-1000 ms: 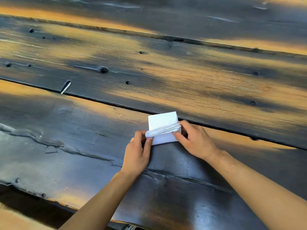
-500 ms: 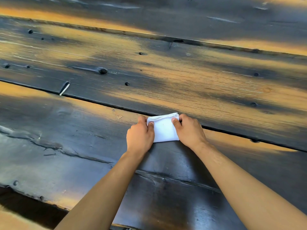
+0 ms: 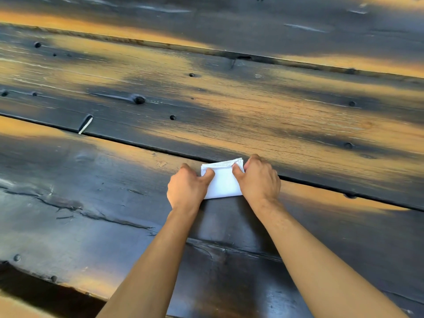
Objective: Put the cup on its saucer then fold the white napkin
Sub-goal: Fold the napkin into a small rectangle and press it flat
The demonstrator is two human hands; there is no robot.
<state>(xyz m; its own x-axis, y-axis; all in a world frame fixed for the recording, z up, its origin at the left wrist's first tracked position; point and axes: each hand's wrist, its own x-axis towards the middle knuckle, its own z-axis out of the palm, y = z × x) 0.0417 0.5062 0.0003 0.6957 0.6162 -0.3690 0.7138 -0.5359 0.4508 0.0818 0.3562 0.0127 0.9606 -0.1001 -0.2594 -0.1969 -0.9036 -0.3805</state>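
The left hand (image 3: pixel 187 188) pinches the white napkin (image 3: pixel 223 184) at its far left corner; the right hand (image 3: pixel 260 180) pinches the far right. The napkin lies folded small on the dark wooden table (image 3: pixel 114 203). Press both corners flat, edges aligned, then crease.

Napkin (image 3: pixel 223 183) on table (image 3: pixel 252 115), between hands.

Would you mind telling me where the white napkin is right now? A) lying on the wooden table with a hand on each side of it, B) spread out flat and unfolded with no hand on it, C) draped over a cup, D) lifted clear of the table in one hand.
A: the folded white napkin lies on the wooden table, with the left hand on one side and the right hand on the other.
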